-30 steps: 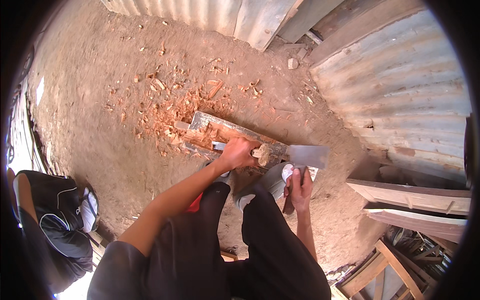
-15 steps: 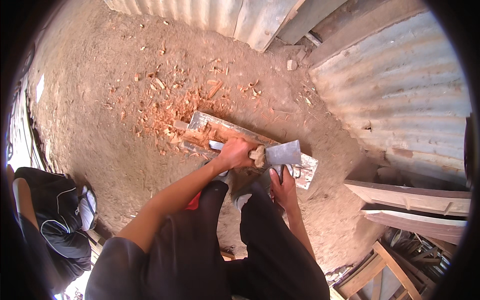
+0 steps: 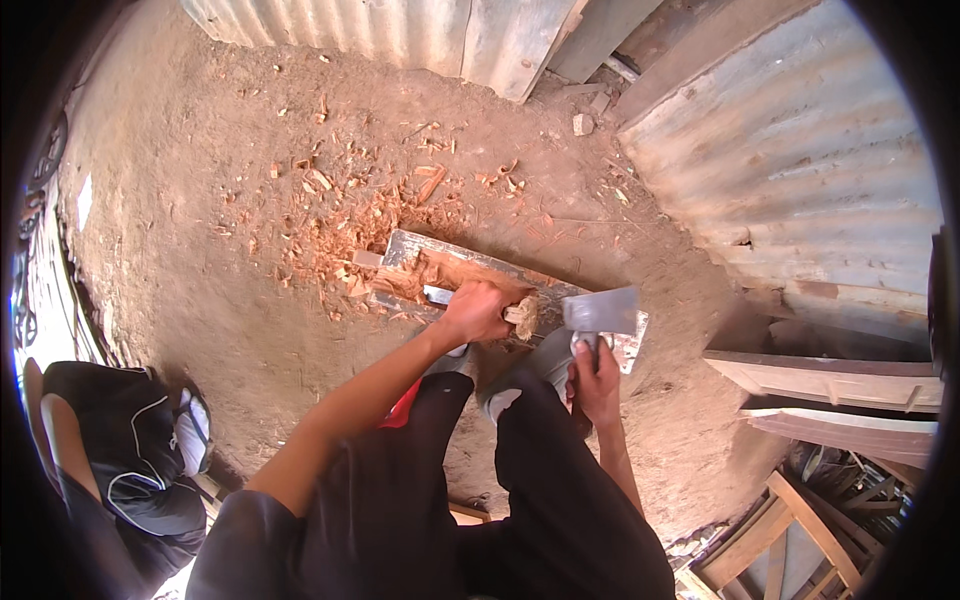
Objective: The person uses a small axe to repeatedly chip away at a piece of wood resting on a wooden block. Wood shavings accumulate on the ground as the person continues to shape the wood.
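Observation:
My left hand (image 3: 478,310) is closed around a chisel (image 3: 523,315); its frayed wooden handle end points right and its metal blade lies to the left, against the wood. Beneath it is a long wooden block (image 3: 408,243) with worn whitish paint and a reddish, freshly cut hollow. My right hand (image 3: 597,378) grips the handle of a hatchet (image 3: 603,311). The hatchet's broad grey head is held over the block's right end, apart from the chisel's end. Both my feet are close to the block's near side.
Wood chips (image 3: 345,225) are scattered over the dirt floor (image 3: 230,320). Corrugated metal sheets (image 3: 800,170) stand at the far side and right. Wooden panels (image 3: 825,380) and a wooden frame (image 3: 770,540) lie at right. Another person in dark clothes (image 3: 120,430) sits at left.
The hatchet head has moved right, away from the chisel's frayed end, with my right hand. My left hand still holds the chisel on the block.

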The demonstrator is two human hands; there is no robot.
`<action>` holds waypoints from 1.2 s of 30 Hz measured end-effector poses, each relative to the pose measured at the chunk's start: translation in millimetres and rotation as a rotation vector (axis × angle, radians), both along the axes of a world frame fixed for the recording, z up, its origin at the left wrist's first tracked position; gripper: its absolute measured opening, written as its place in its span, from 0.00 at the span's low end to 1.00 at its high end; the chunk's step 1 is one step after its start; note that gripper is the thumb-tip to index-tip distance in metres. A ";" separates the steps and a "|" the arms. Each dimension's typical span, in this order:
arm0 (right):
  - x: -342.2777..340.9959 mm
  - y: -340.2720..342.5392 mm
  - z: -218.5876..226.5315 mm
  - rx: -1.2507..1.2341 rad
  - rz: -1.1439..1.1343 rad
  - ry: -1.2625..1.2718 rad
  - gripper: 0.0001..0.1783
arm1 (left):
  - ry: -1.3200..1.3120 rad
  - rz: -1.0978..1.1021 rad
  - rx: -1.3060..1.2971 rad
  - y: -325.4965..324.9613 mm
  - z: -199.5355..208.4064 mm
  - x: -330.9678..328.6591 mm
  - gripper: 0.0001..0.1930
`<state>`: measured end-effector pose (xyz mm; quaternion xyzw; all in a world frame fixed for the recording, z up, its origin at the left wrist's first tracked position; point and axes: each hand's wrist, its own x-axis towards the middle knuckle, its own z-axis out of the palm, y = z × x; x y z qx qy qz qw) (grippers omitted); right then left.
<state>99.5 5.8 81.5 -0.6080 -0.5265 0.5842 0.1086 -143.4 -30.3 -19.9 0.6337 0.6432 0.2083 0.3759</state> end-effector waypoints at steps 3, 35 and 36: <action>-9.7 -14.1 -9.0 0.089 -0.067 0.061 0.16 | 0.011 0.047 0.052 4.6 -4.3 0.8 0.31; 112.5 43.7 -97.4 0.610 -0.390 -0.560 0.33 | 0.346 0.786 -0.205 -79.4 16.9 -181.9 0.21; 112.1 43.4 -98.5 0.585 -0.377 -0.477 0.30 | 0.289 0.806 -0.252 -82.6 6.5 -183.5 0.20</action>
